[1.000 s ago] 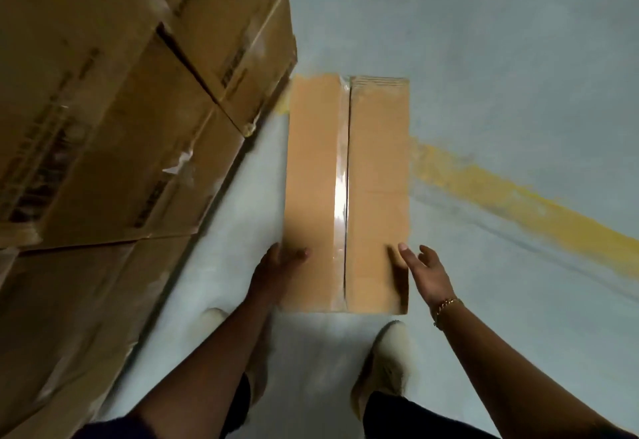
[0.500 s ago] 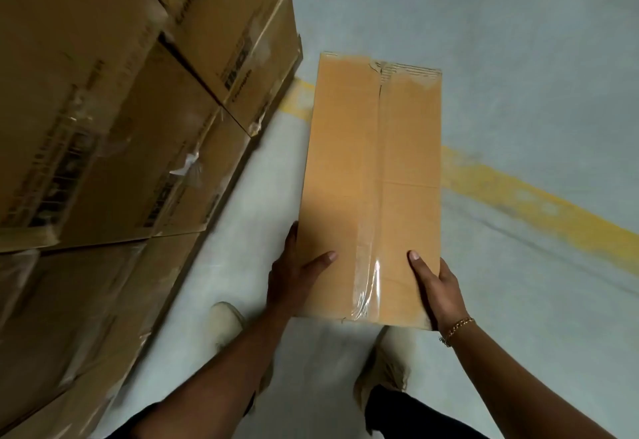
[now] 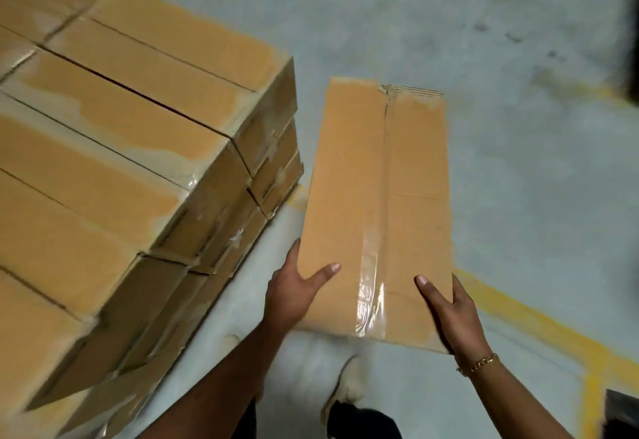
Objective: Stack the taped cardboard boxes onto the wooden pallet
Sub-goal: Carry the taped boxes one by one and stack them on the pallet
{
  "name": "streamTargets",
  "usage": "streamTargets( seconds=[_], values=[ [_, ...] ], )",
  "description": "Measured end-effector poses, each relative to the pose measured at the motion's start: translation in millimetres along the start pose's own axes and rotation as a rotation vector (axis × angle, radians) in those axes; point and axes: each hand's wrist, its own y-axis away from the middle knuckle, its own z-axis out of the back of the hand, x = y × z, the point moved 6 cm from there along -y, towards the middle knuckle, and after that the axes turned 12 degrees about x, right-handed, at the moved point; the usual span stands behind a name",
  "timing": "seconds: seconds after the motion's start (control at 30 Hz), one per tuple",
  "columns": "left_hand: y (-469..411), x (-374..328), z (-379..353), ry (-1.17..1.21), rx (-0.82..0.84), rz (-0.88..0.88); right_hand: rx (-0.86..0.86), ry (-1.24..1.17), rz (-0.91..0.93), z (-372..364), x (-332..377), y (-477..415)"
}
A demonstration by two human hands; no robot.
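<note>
We grip the long taped box [image 3: 377,210] at its near end, left hand [image 3: 294,295] and right hand [image 3: 453,314] clasping opposite edges, thumbs on top, beside the stacked boxes [image 3: 138,169].

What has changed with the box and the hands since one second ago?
The taped box, lying on the floor before, was taken hold of at its near end by the left hand and right hand and lifted up beside the stack of boxes, whose top now shows. The stack and the yellow floor line stayed in place.
</note>
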Motion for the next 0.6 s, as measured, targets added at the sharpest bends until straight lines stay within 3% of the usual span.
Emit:
streamTargets(
  seconds=[0.13,0.33,0.6],
  values=[
    [71.1,-74.6,34.2,0.057,-0.061,-0.099,0.005,0.06,0.12,27.2,102.6,53.5],
    [150.9,-130.0,86.3,0.165,-0.178,-0.196,0.065,0.151,0.243,33.4,203.3,98.4],
    [220.2,-115.0,190.6,0.251,-0.4,-0.193,0.254,0.214,0.356,-56.4,289.2,112.9]
  ],
)
